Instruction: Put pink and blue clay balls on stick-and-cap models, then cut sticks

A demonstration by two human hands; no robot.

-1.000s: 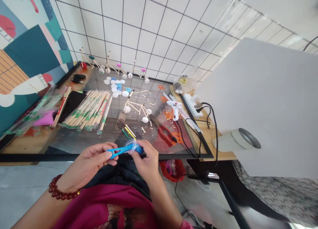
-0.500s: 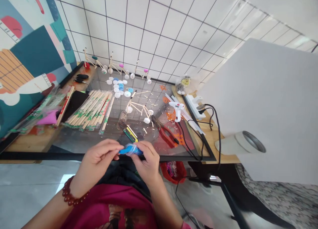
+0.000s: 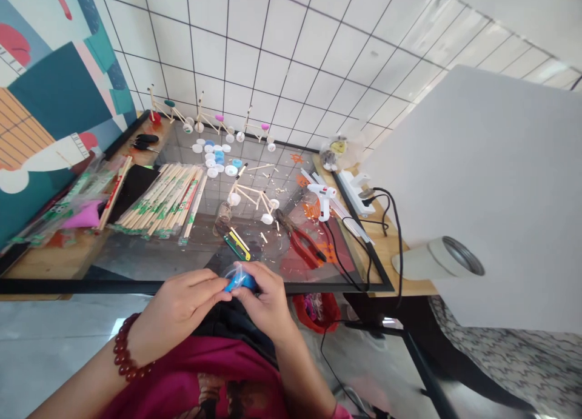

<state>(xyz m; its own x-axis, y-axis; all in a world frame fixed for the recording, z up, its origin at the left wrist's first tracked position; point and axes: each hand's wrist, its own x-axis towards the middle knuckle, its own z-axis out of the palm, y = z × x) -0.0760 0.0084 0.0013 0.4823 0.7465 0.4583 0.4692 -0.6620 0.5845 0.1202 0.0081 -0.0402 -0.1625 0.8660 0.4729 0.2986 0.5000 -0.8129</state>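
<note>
Over the table's front edge, my left hand (image 3: 188, 301) pinches one end of a lump of blue modelling clay (image 3: 245, 281) partly wrapped in clear plastic. Closed round the other side of it is my right hand (image 3: 266, 298). Just beyond the hands lies a green and yellow box cutter (image 3: 236, 244) with a thin stick beside it. Farther back stands a small tricycle-like frame (image 3: 250, 194) of sticks, with white bottle caps as wheels. Red-handled pliers (image 3: 302, 240) lie to its right.
Packed chopsticks (image 3: 161, 201) and a pink packet (image 3: 84, 215) lie on the left. Loose bottle caps (image 3: 213, 158) and finished frames (image 3: 209, 117) are at the back. A white glue gun (image 3: 322, 201), its cord and a power strip (image 3: 357, 191) are on the right. Below hangs a red bag (image 3: 318, 316).
My left hand has moved right and closer to my right hand. The blue clay end that stuck out between them now shows shorter. The view has shifted slightly.
</note>
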